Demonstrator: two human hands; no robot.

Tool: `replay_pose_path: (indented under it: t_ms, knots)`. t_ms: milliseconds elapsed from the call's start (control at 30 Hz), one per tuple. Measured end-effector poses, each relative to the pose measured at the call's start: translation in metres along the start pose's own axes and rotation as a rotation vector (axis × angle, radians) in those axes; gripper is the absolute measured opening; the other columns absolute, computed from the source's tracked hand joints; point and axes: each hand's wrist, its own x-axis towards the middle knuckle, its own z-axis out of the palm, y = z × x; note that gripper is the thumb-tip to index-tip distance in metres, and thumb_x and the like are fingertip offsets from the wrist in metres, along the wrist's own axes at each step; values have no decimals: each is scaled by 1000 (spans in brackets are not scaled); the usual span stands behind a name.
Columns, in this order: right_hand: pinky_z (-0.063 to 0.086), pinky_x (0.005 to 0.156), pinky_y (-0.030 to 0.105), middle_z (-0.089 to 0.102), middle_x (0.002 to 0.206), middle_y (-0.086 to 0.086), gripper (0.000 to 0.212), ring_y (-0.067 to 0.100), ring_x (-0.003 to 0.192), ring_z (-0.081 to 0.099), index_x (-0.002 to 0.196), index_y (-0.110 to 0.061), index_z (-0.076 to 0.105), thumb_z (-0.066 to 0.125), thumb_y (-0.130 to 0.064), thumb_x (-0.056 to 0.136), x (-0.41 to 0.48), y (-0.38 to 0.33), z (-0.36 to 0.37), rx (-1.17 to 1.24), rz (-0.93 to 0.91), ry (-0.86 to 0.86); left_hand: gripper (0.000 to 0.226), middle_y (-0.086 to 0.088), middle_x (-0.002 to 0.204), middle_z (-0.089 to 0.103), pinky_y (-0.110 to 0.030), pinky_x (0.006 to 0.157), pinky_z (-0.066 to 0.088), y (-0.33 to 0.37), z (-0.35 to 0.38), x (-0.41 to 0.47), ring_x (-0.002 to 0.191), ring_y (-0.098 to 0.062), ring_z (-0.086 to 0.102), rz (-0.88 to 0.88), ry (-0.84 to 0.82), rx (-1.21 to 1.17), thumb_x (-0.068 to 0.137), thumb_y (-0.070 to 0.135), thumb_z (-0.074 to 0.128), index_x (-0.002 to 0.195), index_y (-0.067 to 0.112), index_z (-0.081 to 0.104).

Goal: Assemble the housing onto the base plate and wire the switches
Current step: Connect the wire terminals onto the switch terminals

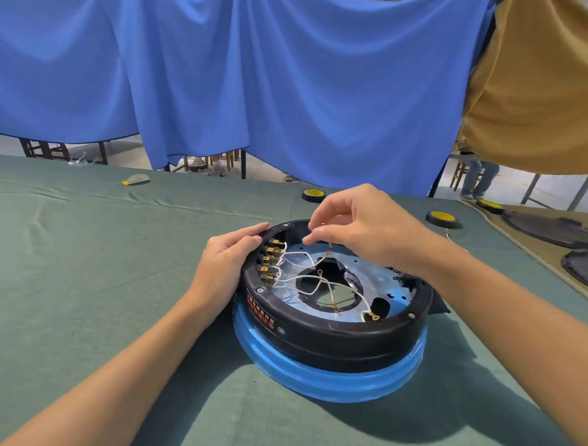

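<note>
Housing [336, 334] sat on base plate [381, 280], mid-table | wiring looked partway: some leads on switch terminals [270, 260] at 9 o'clock, others loose | left hand [227, 258] curled fingers over the rim there | right hand [362, 227] pinched a white wire [329, 246] at 12 o'clock

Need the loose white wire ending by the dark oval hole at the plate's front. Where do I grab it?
Pinch the wire just behind its ring terminal, coming straight down from above: that end lies on the plate, and the housing rim walls off a side approach.
</note>
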Motion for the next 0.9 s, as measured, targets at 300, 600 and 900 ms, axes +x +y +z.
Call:
replay_pose_path:
  t_ms: [300, 600, 900]
  knots:
    - [54, 91, 35, 76, 92, 5, 26, 6, 83, 72, 107, -10, 69, 49, 2, 95, -1, -1, 9, -3, 62, -85, 30, -6, 103, 75, -34, 87, 54, -2, -3, 2, 95, -20, 71, -5, 4, 73, 95, 4, 51, 115, 15, 71]
    - [59, 62, 27, 74, 73, 10, 6, 19, 66, 71, 88, -8, 75, 72, -4, 84, 2, -6, 18, 260, 111, -71, 30, -6, 105, 75, -40, 93, 54, -1, -5, 1, 98, -23, 71, -7, 7, 134, 95, 8, 53, 118, 14, 70]
    - [46, 46, 12, 69, 60, -4, 9, -1, 47, 61, 80, -19, 74, 70, -16, 88, 9, -7, 46, -48, 32, 36, 34, -5, 123, 68, -44, 106, 44, 4, -4, 0, 114, -20, 63, -33, -9, 238, 98, 11, 50, 128, 15, 65]
